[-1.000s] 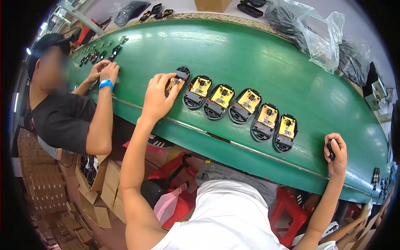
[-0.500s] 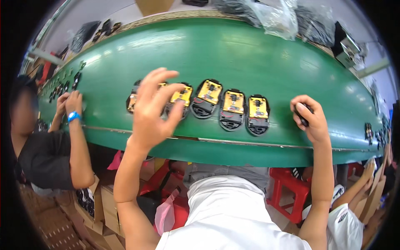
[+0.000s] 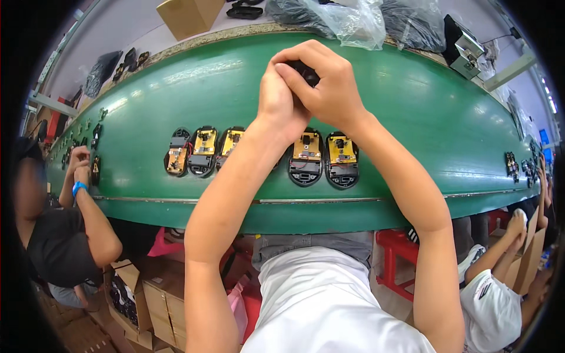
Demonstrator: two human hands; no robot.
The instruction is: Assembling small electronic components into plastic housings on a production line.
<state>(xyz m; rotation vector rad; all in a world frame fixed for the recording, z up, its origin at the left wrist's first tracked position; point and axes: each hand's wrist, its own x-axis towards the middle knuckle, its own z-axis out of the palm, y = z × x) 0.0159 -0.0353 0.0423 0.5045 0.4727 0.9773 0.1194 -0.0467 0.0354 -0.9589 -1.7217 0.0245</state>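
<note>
Both hands now joined above the row of open mouse bases [image 3: 259,156] on the green conveyor belt [image 3: 412,117]. Earlier: left hand [image 3: 279,100] spread over the row's left end, right hand [image 3: 326,82] far out to the right holding a small black part [image 3: 307,73]. Now that part is clasped between both hands. Row sits nearer the belt's front edge and further left.

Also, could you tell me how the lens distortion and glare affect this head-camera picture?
Head view: fisheye bends the green belt into an arc, black vignette rings the frame; soft overhead glare streaks the belt at upper left; both hands and open mouse bases stay sharp.
</note>
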